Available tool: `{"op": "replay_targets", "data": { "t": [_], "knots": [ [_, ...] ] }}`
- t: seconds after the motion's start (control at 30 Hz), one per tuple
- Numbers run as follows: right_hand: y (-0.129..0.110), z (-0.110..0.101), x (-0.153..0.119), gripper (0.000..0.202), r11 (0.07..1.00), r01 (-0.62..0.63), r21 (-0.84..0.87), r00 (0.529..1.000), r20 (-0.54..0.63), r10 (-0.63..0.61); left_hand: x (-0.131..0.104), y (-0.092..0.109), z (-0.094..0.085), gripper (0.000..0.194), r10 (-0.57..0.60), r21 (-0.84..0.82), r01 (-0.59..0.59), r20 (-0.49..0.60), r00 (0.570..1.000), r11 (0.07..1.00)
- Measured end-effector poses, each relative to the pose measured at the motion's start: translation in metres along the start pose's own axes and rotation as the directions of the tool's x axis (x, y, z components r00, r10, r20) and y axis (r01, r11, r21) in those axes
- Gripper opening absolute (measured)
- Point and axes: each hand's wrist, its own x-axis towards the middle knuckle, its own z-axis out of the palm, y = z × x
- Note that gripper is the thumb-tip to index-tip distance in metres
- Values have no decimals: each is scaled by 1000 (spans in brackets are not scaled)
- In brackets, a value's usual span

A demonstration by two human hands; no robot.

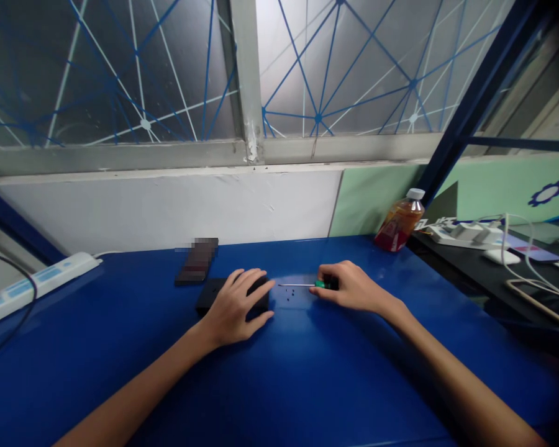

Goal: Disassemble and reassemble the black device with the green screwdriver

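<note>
My left hand (241,304) rests with fingers spread over a flat black box (208,297), covering most of its top. My right hand (347,285) is closed round the green and black handle of a screwdriver (298,285). Its thin metal shaft lies level and points left, the tip a little short of my left fingertips. Several tiny dark pieces that look like screws (290,293) lie on the blue table (284,385), just below the shaft and between my two hands.
A dark phone (198,262) lies behind the box. A white power strip (41,287) with a black cable stands at the left. At the back right is a drink bottle (400,220). Chargers and white cables (517,248) cover a black table at the right.
</note>
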Motion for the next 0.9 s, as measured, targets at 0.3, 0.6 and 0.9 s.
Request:
{"op": "replay_targets", "data": {
  "t": [0.3,0.6,0.9],
  "knots": [
    [-4,7,1,35,999,53,6,998,24,-53,-1,-7,0,58,-63,26,61,95,993,998],
    [-1,3,0,33,999,46,-7,999,-17,-46,-8,-48,-17,73,-111,-12,116,191,975,993],
    [2,-1,0,35,1000,11,-12,998,-55,-12,12,-33,-41,56,-651,-467,653,193,734,597]
  ]
}}
